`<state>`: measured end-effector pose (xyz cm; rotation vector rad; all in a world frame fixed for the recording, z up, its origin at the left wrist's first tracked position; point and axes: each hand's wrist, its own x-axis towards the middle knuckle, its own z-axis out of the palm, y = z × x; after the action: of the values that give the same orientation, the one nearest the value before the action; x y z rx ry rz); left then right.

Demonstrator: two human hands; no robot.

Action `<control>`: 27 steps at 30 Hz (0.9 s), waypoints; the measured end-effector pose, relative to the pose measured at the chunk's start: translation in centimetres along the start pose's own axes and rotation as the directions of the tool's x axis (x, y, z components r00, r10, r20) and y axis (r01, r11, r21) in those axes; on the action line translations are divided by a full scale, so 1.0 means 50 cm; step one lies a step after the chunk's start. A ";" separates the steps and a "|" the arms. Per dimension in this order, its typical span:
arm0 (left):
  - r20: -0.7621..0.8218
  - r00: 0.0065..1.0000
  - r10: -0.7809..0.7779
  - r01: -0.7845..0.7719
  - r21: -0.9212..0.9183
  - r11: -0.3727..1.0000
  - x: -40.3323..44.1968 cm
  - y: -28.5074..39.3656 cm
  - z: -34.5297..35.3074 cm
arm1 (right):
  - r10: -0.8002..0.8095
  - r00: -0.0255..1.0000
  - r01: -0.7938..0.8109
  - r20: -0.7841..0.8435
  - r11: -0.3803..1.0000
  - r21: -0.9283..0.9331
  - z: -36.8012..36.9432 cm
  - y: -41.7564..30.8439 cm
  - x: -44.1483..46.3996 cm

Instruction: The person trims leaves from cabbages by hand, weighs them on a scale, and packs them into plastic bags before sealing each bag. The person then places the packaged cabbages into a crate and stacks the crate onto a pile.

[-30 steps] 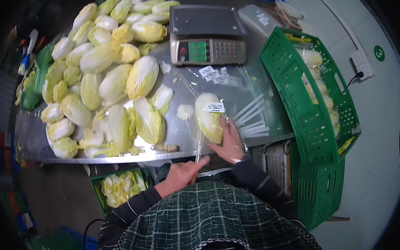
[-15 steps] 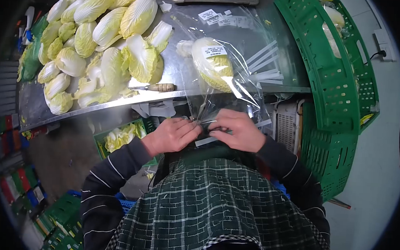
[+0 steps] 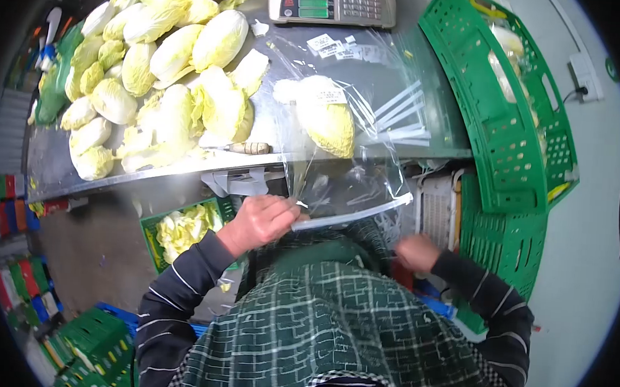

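A labelled napa cabbage (image 3: 327,124) lies inside a clear plastic bag (image 3: 345,185) on the metal table (image 3: 262,163). The bag's mouth, with a whitish strip along it, hangs over the table's front edge. My left hand (image 3: 263,220) pinches the left corner of that mouth, fingers closed. To the right of the bag and apart from it is my right hand (image 3: 417,253), blurred, its fingers curled; whether it holds anything cannot be made out. Loose labels (image 3: 332,46) and white strips (image 3: 401,118) lie near the cabbage.
Many cabbages (image 3: 138,69) cover the table's left side. A scale (image 3: 332,5) stands at the back, a wooden-handled tool (image 3: 249,148) at the front edge. Green crates (image 3: 492,133) are stacked on the right. Below the table, a green crate (image 3: 157,238) holds cut leaves.
Both hands came to the bag's mouth, and it was drawn past the table edge. Since then my right hand has left the bag and moved right and down; my left hand still grips it.
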<state>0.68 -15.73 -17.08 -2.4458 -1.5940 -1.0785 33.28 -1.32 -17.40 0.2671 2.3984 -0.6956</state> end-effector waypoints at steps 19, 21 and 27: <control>-0.041 0.998 -0.057 0.056 -0.028 0.998 -0.008 -0.011 -0.003 | -0.304 0.872 0.397 -0.384 0.898 0.190 -0.133 -0.074 0.089; -0.039 0.998 -0.054 0.052 -0.055 0.997 -0.005 -0.001 0.009 | -0.100 0.920 0.268 -0.379 0.866 0.422 -0.141 -0.078 0.074; -0.001 1.000 -0.028 0.028 -0.030 0.999 0.012 -0.001 -0.001 | -0.327 0.844 0.490 -0.426 0.793 0.362 -0.228 -0.144 0.212</control>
<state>0.75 -15.23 -16.73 -2.4486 -1.6284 -1.1160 16.62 -0.98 -13.31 0.0416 2.6169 -1.5512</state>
